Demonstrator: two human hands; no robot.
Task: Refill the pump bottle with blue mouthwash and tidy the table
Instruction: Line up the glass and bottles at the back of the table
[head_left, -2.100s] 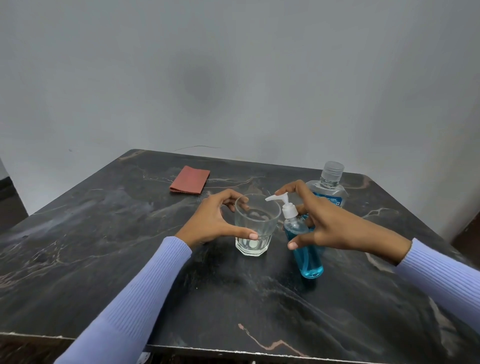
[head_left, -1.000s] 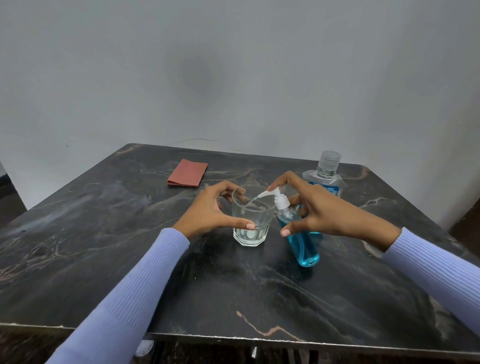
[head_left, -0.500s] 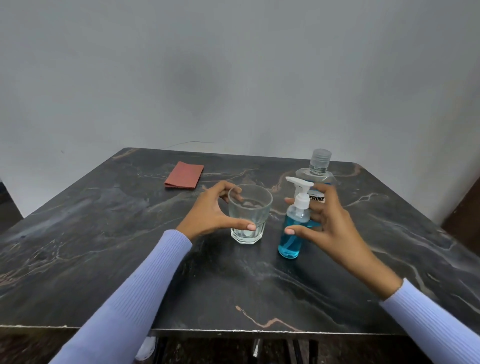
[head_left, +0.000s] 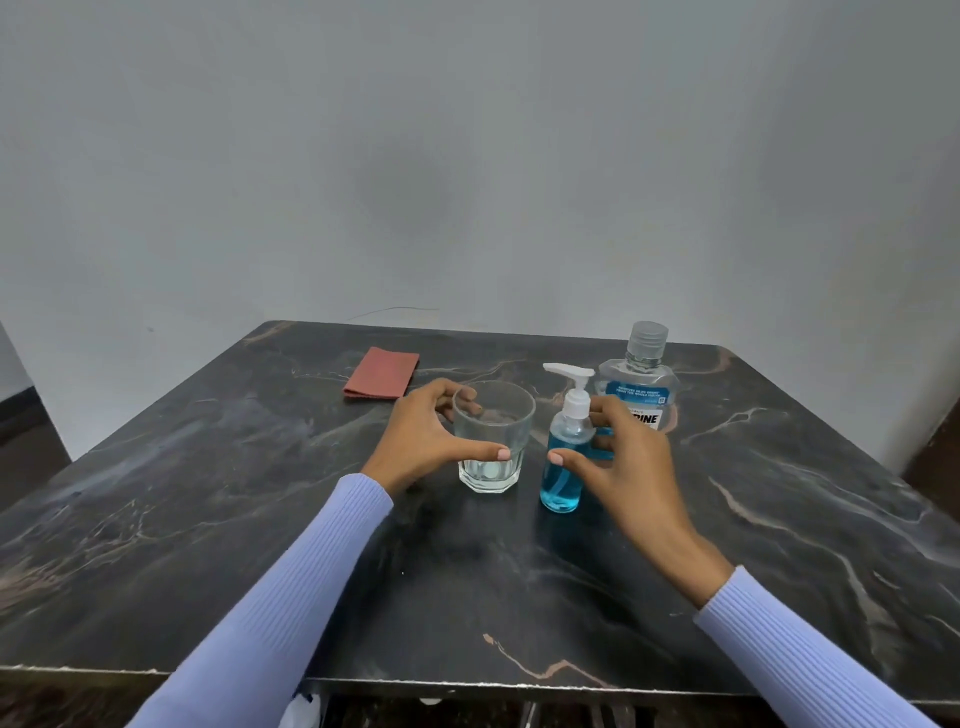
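Note:
A clear pump bottle with a white pump head stands upright on the dark marble table, mostly full of blue liquid. My right hand curls around it, thumb on its front and fingers behind. Just left of it stands a glass with a little clear liquid at the bottom. My left hand grips the glass, thumb in front and fingers at the far side. The large mouthwash bottle, capped and with a blue label, stands behind my right hand.
A folded red cloth lies flat at the back left of the table. A plain grey wall rises right behind the table's far edge. The near edge runs along the bottom of the view.
The pump bottle was tilted with its nozzle over the glass; now it stands upright on the table to the right of the glass. My left hand has stayed on the glass.

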